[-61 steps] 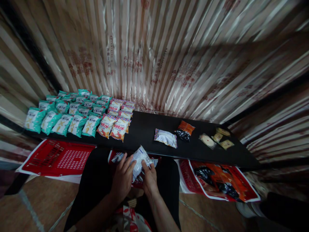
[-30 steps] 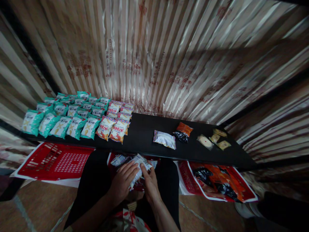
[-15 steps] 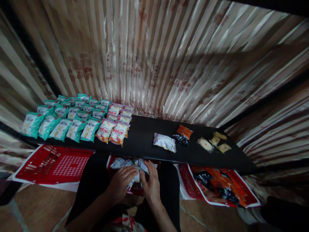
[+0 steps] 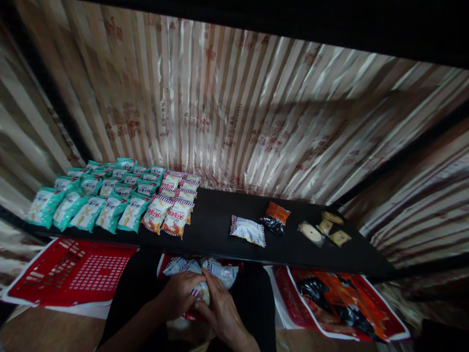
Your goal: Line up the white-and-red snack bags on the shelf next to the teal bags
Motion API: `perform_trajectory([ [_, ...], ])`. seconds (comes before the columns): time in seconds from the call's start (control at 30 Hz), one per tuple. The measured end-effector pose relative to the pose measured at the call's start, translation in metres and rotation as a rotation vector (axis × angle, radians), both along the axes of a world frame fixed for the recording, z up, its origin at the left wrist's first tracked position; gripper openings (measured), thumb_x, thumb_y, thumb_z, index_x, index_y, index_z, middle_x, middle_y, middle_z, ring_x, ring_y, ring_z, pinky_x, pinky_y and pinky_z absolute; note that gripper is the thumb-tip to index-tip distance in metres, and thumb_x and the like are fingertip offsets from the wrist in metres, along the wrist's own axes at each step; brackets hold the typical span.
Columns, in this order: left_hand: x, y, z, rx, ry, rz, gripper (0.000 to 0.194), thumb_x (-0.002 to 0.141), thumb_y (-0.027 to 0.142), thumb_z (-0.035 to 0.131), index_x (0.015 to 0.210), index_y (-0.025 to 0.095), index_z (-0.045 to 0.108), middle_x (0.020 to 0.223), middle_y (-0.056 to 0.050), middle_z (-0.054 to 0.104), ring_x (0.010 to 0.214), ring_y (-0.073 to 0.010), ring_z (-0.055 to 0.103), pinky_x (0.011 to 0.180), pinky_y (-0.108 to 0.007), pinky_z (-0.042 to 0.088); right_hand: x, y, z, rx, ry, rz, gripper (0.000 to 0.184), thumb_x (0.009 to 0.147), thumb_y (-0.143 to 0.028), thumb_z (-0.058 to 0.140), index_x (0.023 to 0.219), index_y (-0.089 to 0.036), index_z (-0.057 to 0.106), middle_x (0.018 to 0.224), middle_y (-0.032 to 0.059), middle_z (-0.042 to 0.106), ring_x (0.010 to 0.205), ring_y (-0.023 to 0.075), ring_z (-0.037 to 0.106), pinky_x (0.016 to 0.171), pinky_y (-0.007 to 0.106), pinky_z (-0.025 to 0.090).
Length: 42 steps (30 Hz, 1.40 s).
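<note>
My left hand [image 4: 180, 295] and my right hand [image 4: 219, 311] are together low in the view, below the front edge of a black shelf [image 4: 216, 230]. Both are closed on a white snack packet [image 4: 201, 292] with red and blue striped edges. More white packets [image 4: 220, 271] lie in a red basket [image 4: 165, 264] just beyond my fingers. On the shelf's left stand rows of teal packets [image 4: 88, 205] and, beside them, red and white packets [image 4: 172, 205].
A single white packet [image 4: 248, 230], an orange and black packet [image 4: 274, 217] and some small yellow packets [image 4: 326, 227] lie on the shelf's right half. A red basket [image 4: 69, 274] sits lower left; another with orange and black packets [image 4: 337, 298] lower right. A striped curtain hangs behind.
My hands have dropped from holding a packet up near the shelf edge down into the basket's packets and closed together. The view has tilted up slightly.
</note>
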State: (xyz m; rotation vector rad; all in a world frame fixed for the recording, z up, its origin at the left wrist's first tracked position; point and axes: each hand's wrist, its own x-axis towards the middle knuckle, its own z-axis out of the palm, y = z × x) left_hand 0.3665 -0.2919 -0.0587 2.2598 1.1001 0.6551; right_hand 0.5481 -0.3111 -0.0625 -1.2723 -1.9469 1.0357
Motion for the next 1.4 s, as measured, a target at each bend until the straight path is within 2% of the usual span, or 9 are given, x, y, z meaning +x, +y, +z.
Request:
perform_trajectory([
  [0.17,0.004,0.011,0.024,-0.172,0.011,-0.004,0.029,0.077,0.019,0.048,0.104,0.021,0.059,0.102,-0.005,0.067,0.094,-0.0191,0.061,0.083,-0.028,0.045,0.002,0.006,-0.003,-0.060,0.056,-0.026,0.064,0.074,-0.027,0.063,0.134,-0.033,0.039,0.125,0.0037,0.057,0.113,0.0244,0.054,0.096,0.037,0.042],
  [0.33,0.004,0.026,0.040,-0.297,0.055,0.061,0.029,0.071,0.024,0.055,0.099,0.020,0.061,0.100,-0.003,0.067,0.092,-0.0193,0.060,0.082,-0.027,0.043,-0.001,0.013,0.014,-0.118,0.138,-0.051,0.051,0.078,-0.032,0.059,0.128,-0.032,0.049,0.122,0.0025,0.059,0.111,0.0237,0.056,0.095,0.036,0.042],
  [0.47,-0.002,0.038,0.050,-0.357,0.059,0.029,0.029,0.070,0.031,0.059,0.096,0.019,0.063,0.096,-0.002,0.067,0.087,-0.0189,0.060,0.078,-0.026,0.042,-0.004,0.018,0.022,-0.133,0.179,-0.085,0.047,0.078,-0.035,0.058,0.125,-0.032,0.052,0.118,0.0028,0.062,0.108,0.0246,0.058,0.093,0.037,0.043],
  [0.7,-0.014,0.052,0.070,-0.496,-0.066,-0.058,0.039,0.074,0.036,0.057,0.109,0.019,0.060,0.099,-0.001,0.067,0.088,-0.0181,0.060,0.076,-0.023,0.044,-0.004,0.025,0.021,-0.194,0.272,-0.148,0.042,0.078,-0.039,0.059,0.119,-0.028,0.058,0.110,0.0046,0.066,0.098,0.0248,0.061,0.086,0.034,0.046],
  [0.8,-0.018,0.055,0.067,-0.589,-0.143,-0.042,0.043,0.073,0.036,0.059,0.112,0.017,0.059,0.102,-0.002,0.067,0.091,-0.0199,0.060,0.079,-0.026,0.045,-0.005,0.028,0.021,-0.252,0.380,-0.176,0.040,0.075,-0.041,0.061,0.112,-0.024,0.062,0.102,0.0045,0.068,0.090,0.0241,0.063,0.081,0.032,0.047],
  [0.9,-0.020,0.056,0.058,-0.684,-0.308,0.004,0.048,0.072,0.039,0.061,0.115,0.017,0.056,0.108,-0.004,0.065,0.098,-0.0210,0.058,0.084,-0.029,0.044,-0.006,0.032,0.021,-0.316,0.482,-0.241,0.040,0.072,-0.043,0.064,0.106,-0.021,0.064,0.095,0.0052,0.070,0.085,0.0239,0.063,0.077,0.032,0.049],
  [1.07,-0.013,0.057,0.043,-0.834,-0.614,0.158,0.058,0.068,0.048,0.064,0.113,0.013,0.055,0.098,-0.008,0.066,0.089,-0.0209,0.061,0.082,-0.033,0.046,-0.013,0.042,0.023,-0.401,0.648,-0.356,0.043,0.069,-0.045,0.068,0.102,-0.018,0.064,0.093,0.0060,0.070,0.085,0.0237,0.063,0.077,0.034,0.050],
  [1.2,0.002,0.058,0.034,-0.834,-0.811,0.236,0.048,0.071,0.049,0.063,0.101,0.013,0.057,0.096,-0.008,0.067,0.089,-0.0210,0.062,0.082,-0.033,0.047,-0.018,0.049,0.022,-0.458,0.743,-0.427,0.048,0.065,-0.048,0.070,0.101,-0.017,0.064,0.088,0.0059,0.071,0.079,0.0225,0.065,0.075,0.035,0.051],
  [1.4,0.022,0.060,0.025,-0.810,-0.886,0.433,0.045,0.069,0.053,0.062,0.090,0.013,0.057,0.095,-0.009,0.068,0.093,-0.0243,0.062,0.079,-0.032,0.048,-0.021,0.058,0.015,-0.497,0.761,-0.508,0.055,0.063,-0.052,0.070,0.102,-0.013,0.062,0.083,0.0075,0.071,0.073,0.0223,0.065,0.070,0.034,0.052],
])
